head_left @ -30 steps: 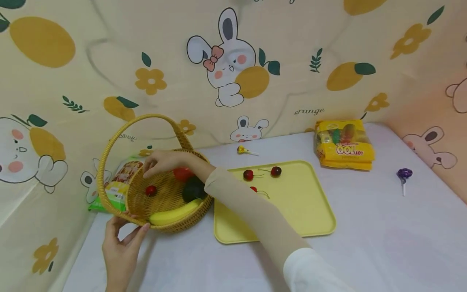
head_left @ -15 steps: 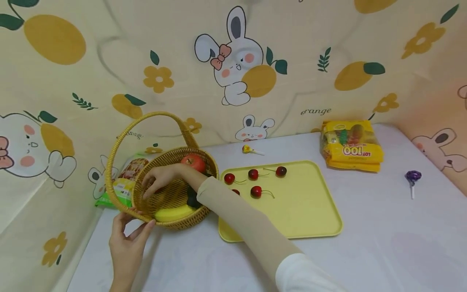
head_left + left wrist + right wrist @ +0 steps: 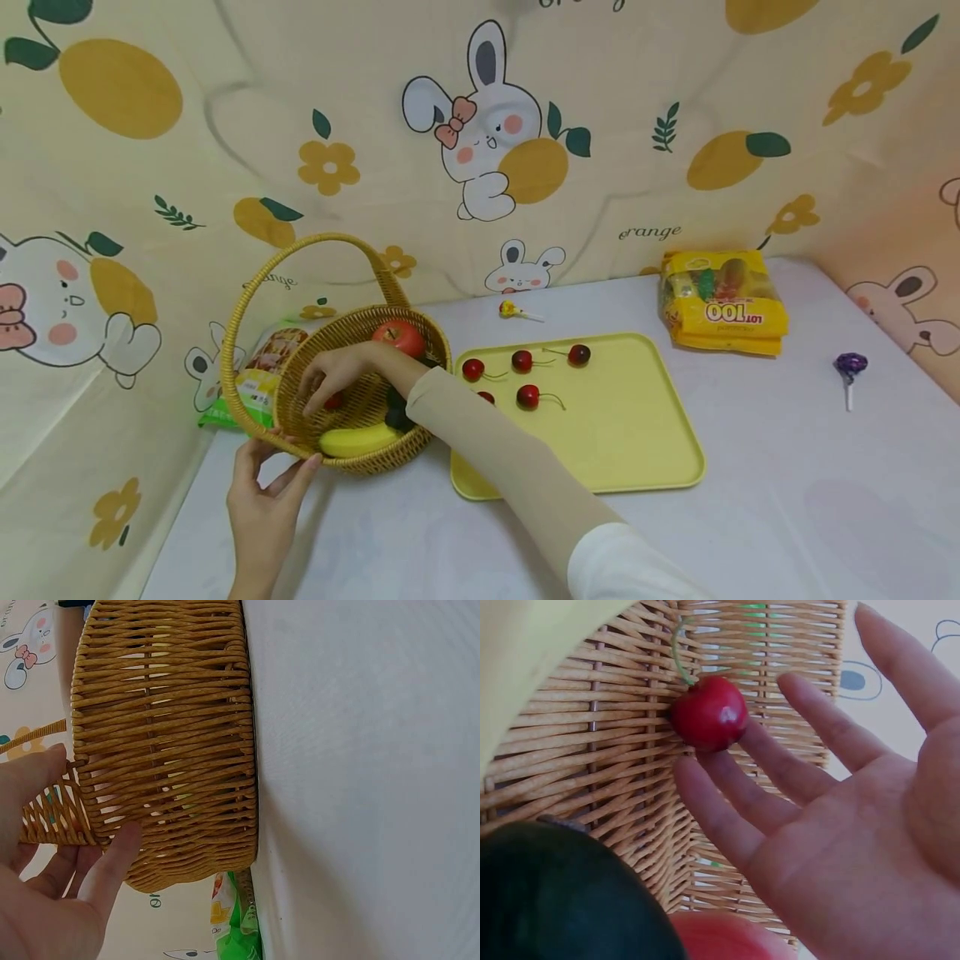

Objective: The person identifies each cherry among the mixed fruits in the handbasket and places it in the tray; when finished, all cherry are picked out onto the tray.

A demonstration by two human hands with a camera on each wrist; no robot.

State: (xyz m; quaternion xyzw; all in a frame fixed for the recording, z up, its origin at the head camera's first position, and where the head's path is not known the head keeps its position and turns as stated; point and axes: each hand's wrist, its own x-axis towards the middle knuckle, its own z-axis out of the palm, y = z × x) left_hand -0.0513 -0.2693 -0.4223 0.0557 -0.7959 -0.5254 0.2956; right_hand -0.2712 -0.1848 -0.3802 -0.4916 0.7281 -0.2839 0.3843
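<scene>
White table (image 3: 750, 517) under a yellow tray (image 3: 630, 433) carrying four cherries (image 3: 528, 395), with a wicker basket (image 3: 300, 417) just left of it holding a banana (image 3: 352, 439), a dark avocado (image 3: 395, 408), a red apple (image 3: 399, 337) and one cherry (image 3: 709, 714). Left hand (image 3: 262, 508) steadying the basket's near rim, thumb and fingers pinching the weave. Right hand (image 3: 341, 375) inside the basket, fingers (image 3: 780, 761) spread and relaxed, tips touching the cherry there without gripping it.
</scene>
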